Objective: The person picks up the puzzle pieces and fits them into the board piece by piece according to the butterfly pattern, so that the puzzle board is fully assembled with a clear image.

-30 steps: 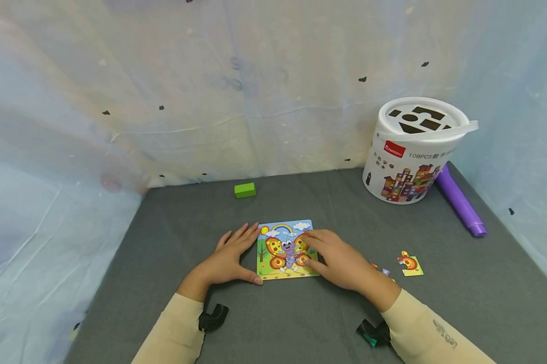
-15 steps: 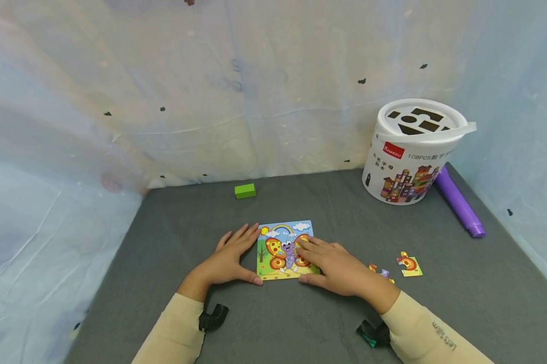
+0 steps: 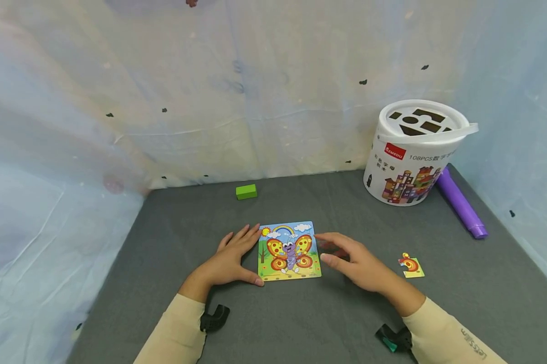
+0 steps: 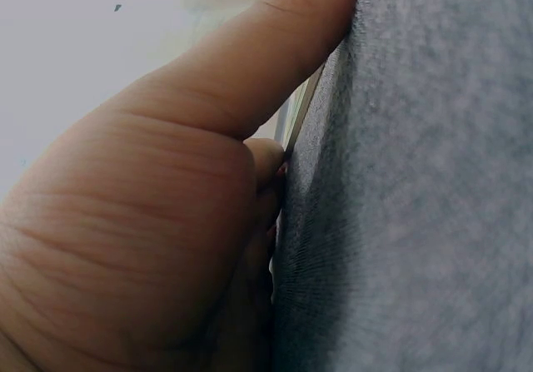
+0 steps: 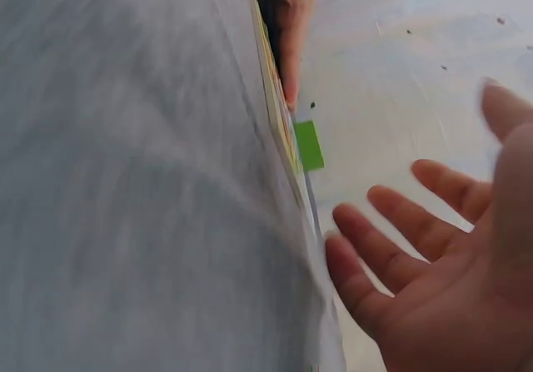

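Note:
A butterfly jigsaw puzzle (image 3: 290, 258) lies flat on the grey cloth in the head view, its picture fully visible. My left hand (image 3: 229, 260) rests along its left side, fingertips at the upper left edge and thumb by the lower left corner. To the right of the puzzle is my right hand (image 3: 360, 263), lifted, with its fingers loosely bent and nothing in them. The right wrist view shows those fingers (image 5: 387, 255) spread apart, and the puzzle's thin edge (image 5: 279, 118) beyond. In the left wrist view, my left thumb (image 4: 250, 64) reaches down to the cloth.
Loose puzzle pieces (image 3: 412, 266) lie right of my right forearm. A green block (image 3: 246, 192) sits behind the puzzle. At the back right stands a white block bucket (image 3: 405, 162), with a purple tube (image 3: 462, 205) beside it. Plastic sheeting (image 3: 264, 96) walls the back and sides.
My right hand has come off the puzzle and moved to the right, uncovering its right side. Its forearm now hides some small pieces seen before. The left hand has stayed in place.

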{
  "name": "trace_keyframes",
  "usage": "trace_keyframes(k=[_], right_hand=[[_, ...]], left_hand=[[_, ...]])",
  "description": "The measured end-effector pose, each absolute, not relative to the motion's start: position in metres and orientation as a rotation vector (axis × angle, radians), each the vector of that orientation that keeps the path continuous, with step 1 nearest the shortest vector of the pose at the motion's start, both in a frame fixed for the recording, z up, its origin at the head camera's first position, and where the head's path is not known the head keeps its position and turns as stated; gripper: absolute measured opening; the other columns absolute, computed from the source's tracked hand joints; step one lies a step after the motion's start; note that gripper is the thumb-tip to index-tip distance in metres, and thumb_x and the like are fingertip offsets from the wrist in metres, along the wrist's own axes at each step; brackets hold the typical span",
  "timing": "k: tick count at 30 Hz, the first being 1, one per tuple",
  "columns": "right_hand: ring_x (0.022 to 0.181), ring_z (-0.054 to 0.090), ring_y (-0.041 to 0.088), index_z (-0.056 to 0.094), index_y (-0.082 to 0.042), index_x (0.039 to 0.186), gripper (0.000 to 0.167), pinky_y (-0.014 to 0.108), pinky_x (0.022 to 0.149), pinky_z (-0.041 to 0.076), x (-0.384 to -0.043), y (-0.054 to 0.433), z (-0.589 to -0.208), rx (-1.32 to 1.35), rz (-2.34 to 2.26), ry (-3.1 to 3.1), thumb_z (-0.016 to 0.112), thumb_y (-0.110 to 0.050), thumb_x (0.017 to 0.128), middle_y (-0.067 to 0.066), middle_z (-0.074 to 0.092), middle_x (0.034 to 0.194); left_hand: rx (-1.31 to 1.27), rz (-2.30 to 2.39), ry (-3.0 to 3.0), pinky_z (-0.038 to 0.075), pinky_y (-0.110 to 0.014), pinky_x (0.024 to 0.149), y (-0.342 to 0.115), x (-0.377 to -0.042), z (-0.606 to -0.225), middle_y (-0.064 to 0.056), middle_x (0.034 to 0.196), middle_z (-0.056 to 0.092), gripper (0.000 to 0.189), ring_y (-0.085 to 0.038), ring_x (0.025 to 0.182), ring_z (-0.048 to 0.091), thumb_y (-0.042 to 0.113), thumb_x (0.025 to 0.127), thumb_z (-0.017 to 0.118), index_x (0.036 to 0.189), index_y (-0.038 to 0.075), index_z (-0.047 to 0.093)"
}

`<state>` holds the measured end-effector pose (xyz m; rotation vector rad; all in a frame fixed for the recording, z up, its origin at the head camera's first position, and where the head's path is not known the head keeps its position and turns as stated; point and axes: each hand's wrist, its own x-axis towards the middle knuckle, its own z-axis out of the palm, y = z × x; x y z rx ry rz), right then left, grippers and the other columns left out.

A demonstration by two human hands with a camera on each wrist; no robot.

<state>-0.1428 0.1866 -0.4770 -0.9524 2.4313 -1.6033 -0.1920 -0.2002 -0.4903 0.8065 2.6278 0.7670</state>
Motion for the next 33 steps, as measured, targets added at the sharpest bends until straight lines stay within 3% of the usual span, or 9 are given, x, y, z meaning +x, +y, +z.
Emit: trace_keyframes(k=[4, 10, 16, 21, 26, 29, 33], right_hand=[[0.133, 0.061, 0.043, 0.053, 0.001, 0.158, 0.042, 0.037, 0.104, 0.054, -0.14, 0.207, -0.477, -0.933, -1.771, 2.287, 0.045, -0.009, 0.117, 0.021, 0.056, 0.155], [0.132, 0.061, 0.042, 0.043, 0.008, 0.161, 0.057, 0.042, 0.105, 0.054, -0.135, 0.237, -0.477, -0.924, -1.931, 2.096, 0.02, -0.025, 0.121, 0.031, 0.052, 0.154], [0.133, 0.062, 0.035, 0.042, 0.007, 0.162, 0.06, 0.038, 0.104, 0.053, -0.135, 0.269, -0.477, -0.976, -1.949, 2.162, 0.015, -0.027, 0.12, 0.026, 0.057, 0.152], [0.129, 0.065, 0.025, 0.046, 0.009, 0.159, 0.048, 0.028, 0.101, 0.052, -0.134, 0.289, -0.479, -0.857, -1.823, 2.362, 0.027, -0.011, 0.119, 0.025, 0.063, 0.144], [0.131, 0.061, 0.013, 0.059, -0.001, 0.153, 0.04, 0.021, 0.102, 0.048, -0.134, 0.298, -0.486, -0.736, -1.547, 2.504, 0.055, -0.01, 0.115, 0.013, 0.065, 0.146], [0.134, 0.057, 0.011, 0.064, -0.008, 0.151, 0.043, 0.02, 0.104, 0.045, -0.135, 0.301, -0.488, -0.755, -1.428, 2.543, 0.07, -0.013, 0.108, 0.005, 0.063, 0.148], [0.141, 0.05, 0.014, 0.065, -0.013, 0.15, 0.055, 0.018, 0.109, 0.037, -0.133, 0.303, -0.486, -0.791, -1.33, 2.543, 0.084, -0.018, 0.098, 0.004, 0.058, 0.153]], left_hand=[[0.813, 0.769, 2.628, -0.006, -0.059, 0.127, -0.201, -0.192, -0.491, 0.006, 0.181, 0.007, 0.135, -0.021, 0.166, -0.002, 0.071, 0.075, 0.092, 0.177, 0.021, 0.018], [0.817, 0.78, 2.62, -0.006, -0.059, 0.126, -0.201, -0.192, -0.49, 0.004, 0.182, 0.008, 0.135, -0.022, 0.166, -0.002, 0.071, 0.075, 0.092, 0.177, 0.02, 0.018], [0.811, 0.767, 2.623, -0.006, -0.059, 0.127, -0.199, -0.191, -0.488, 0.004, 0.182, 0.007, 0.135, -0.023, 0.166, -0.002, 0.071, 0.075, 0.092, 0.177, 0.021, 0.018], [0.807, 0.77, 2.621, -0.006, -0.06, 0.126, -0.198, -0.191, -0.486, 0.003, 0.182, 0.008, 0.135, -0.024, 0.166, -0.002, 0.068, 0.076, 0.093, 0.177, 0.02, 0.018], [0.803, 0.776, 2.62, -0.005, -0.063, 0.126, -0.199, -0.19, -0.486, 0.001, 0.182, 0.01, 0.133, -0.027, 0.166, 0.0, 0.066, 0.076, 0.094, 0.177, 0.018, 0.02], [0.799, 0.766, 2.62, -0.006, -0.061, 0.126, -0.199, -0.191, -0.486, 0.002, 0.182, 0.009, 0.134, -0.026, 0.166, -0.001, 0.067, 0.076, 0.093, 0.177, 0.019, 0.019], [0.796, 0.76, 2.62, -0.007, -0.06, 0.126, -0.198, -0.191, -0.486, 0.003, 0.182, 0.008, 0.135, -0.024, 0.166, -0.002, 0.07, 0.076, 0.092, 0.177, 0.02, 0.018]])
